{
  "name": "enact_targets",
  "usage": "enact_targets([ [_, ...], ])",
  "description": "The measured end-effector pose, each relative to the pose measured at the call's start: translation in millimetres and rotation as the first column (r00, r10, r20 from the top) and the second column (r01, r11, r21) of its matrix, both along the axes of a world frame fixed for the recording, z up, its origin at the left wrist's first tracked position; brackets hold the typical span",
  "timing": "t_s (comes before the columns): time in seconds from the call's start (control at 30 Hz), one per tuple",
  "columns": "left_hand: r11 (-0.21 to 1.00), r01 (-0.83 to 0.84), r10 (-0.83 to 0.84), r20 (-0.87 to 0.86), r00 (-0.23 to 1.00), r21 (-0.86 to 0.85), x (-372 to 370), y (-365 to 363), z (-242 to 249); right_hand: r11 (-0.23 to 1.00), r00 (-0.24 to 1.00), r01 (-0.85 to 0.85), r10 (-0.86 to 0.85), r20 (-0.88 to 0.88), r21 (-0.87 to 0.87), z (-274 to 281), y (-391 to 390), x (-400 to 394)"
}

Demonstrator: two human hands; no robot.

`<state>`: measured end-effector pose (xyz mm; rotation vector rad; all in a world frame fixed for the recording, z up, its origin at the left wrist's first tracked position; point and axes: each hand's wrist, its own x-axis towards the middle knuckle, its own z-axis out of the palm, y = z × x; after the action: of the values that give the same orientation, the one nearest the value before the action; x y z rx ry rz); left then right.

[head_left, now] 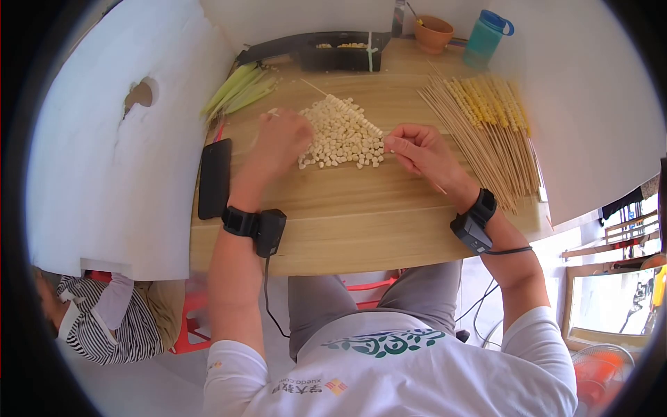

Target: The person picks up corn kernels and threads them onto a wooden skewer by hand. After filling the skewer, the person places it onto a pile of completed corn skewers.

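Note:
A heap of small cream-coloured pieces (337,139) lies mid-table. Across it runs a thin stick threaded with a row of the same pieces (354,115), its bare tip pointing up and left. My right hand (424,153) pinches the stick's lower right end, and a bit of stick shows below the palm. My left hand (281,139) is at the heap's left edge, blurred by motion, so its fingers cannot be made out clearly. To the right of my right hand lie many bare sticks (472,146) and sticks with yellow pieces on their upper ends (490,104).
A dark phone (215,179) lies at the left, below green husks (240,89). Along the back stand a black tray (340,59), an orange-brown bowl (433,35) and a teal bottle (485,42). White panels flank the table (313,243). Another person (118,316) is at lower left.

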<state>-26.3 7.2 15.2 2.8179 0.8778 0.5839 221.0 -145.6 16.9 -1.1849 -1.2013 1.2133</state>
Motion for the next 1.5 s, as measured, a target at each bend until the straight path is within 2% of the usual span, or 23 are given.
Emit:
enact_targets([
  [0.3, 0.999, 0.035, -0.034, 0.037, 0.999, -0.033, 1, 1, -6, 1.0, 1.0, 0.014, -0.014, 0.014, -0.012, -2, 1, 0],
  [0.6, 1.0, 0.005, -0.004, 0.032, 0.999, -0.016, 4, -2, -3, 1.0, 1.0, 0.015, -0.015, 0.016, -0.023, -2, 1, -2],
  [0.7, 0.998, -0.056, 0.056, -0.01, 0.998, -0.014, 5, -3, 1, 0.999, 1.0, 0.015, -0.015, 0.017, -0.028, -1, 1, -1],
  [0.77, 0.998, 0.006, -0.001, 0.088, 0.996, -0.055, 4, -1, -3, 0.999, 1.0, 0.015, -0.015, 0.008, -0.03, -1, 0, -2],
  [0.87, 0.997, 0.077, -0.075, 0.114, 0.991, -0.018, 7, -5, -7, 0.999, 1.0, 0.021, -0.021, 0.024, -0.033, 1, -1, -2],
  [0.97, 0.995, 0.039, -0.03, 0.099, 0.995, -0.089, 9, -9, 0, 1.0, 1.0, 0.002, -0.002, 0.013, -0.019, 1, -2, -2],
  [1.1, 0.997, 0.016, -0.003, 0.163, 0.987, -0.081, 7, -1, -1, 1.0, 0.999, -0.004, 0.004, 0.032, 0.004, 5, -3, -3],
  [1.17, 0.907, -0.055, 0.236, 0.395, 0.888, -0.417, 8, 0, 8, 1.0, 1.0, -0.003, 0.002, 0.031, 0.014, 6, -3, -4],
  [1.2, 0.911, -0.06, 0.236, 0.398, 0.886, -0.408, 6, 4, 10, 1.0, 1.0, -0.005, 0.005, 0.027, 0.014, 5, -3, -4],
  [1.27, 0.806, 0.107, 0.362, 0.628, 0.689, -0.582, -2, 14, 9, 1.0, 1.0, -0.017, 0.016, 0.024, 0.022, 5, -3, -4],
  [1.3, 0.811, 0.101, 0.363, 0.631, 0.686, -0.576, -4, 18, 6, 1.0, 1.0, -0.019, 0.019, 0.025, 0.019, 5, -4, -5],
  [1.37, 0.776, 0.147, 0.45, 0.702, 0.552, -0.613, -5, 21, 3, 1.0, 0.999, -0.027, 0.026, 0.031, 0.016, 5, -4, -7],
  [1.5, 0.749, 0.195, 0.475, 0.718, 0.51, -0.633, -7, 23, 0, 0.997, 0.996, -0.073, 0.071, 0.054, 0.03, 6, -6, -8],
])
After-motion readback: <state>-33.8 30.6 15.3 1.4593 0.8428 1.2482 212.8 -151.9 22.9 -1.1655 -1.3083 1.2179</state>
